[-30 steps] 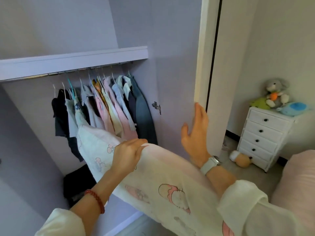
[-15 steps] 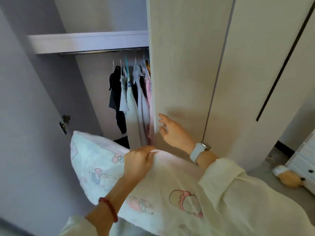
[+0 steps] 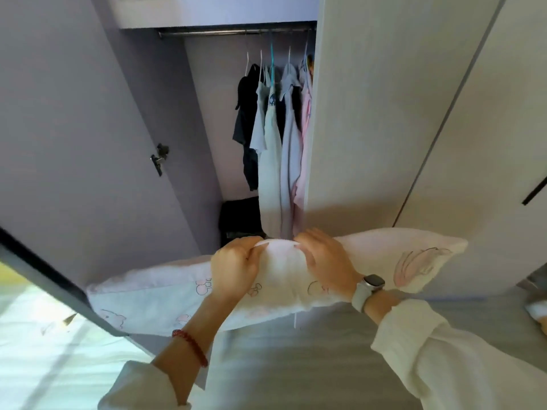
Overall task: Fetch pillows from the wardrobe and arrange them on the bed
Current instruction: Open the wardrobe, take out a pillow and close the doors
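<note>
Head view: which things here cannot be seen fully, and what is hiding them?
- Hanging clothes: right part hidden behind the wardrobe door.
- Pillow: middle covered by the left hand and right hand; its underside faces away.
- Dark item on the wardrobe floor: in shadow, unidentifiable.
- Object at right edge: cut off by the frame.

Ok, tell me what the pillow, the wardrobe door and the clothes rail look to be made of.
Pillow: soft printed fabric, matte; it dents and bunches under both hands.
Wardrobe door: probably laminated board, pale with a faint wood grain, matte.
Clothes rail: seemingly metal, a thin grey bar with a dull sheen.
</note>
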`<act>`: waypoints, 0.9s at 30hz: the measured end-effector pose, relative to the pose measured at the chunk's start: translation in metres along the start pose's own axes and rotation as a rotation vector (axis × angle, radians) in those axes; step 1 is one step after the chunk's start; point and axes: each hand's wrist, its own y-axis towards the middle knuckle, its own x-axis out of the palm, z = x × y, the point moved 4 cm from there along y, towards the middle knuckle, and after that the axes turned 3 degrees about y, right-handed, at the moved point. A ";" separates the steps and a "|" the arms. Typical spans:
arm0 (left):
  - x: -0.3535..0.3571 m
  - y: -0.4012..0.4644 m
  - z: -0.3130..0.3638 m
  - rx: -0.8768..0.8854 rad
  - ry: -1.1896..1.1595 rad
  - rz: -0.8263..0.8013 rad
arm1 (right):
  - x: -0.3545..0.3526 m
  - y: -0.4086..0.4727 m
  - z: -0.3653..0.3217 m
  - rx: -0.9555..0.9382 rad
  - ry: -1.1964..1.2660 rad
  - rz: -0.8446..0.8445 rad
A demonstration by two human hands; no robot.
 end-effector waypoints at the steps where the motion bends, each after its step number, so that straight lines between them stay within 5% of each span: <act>1: -0.005 -0.006 -0.007 -0.005 0.018 -0.021 | 0.006 0.003 -0.006 -0.045 0.012 -0.017; 4: -0.027 -0.029 -0.032 -0.087 0.004 -0.051 | 0.029 0.008 -0.029 -0.180 0.045 -0.116; 10: -0.092 -0.073 -0.080 -0.575 0.302 0.417 | 0.088 -0.004 -0.052 -0.227 0.161 -0.280; 14: -0.117 -0.090 -0.110 -0.829 0.344 0.490 | 0.101 0.004 -0.071 -0.241 0.097 -0.405; 27: -0.143 -0.079 -0.148 -0.670 -0.037 0.533 | 0.108 0.004 -0.070 -0.240 0.327 -0.410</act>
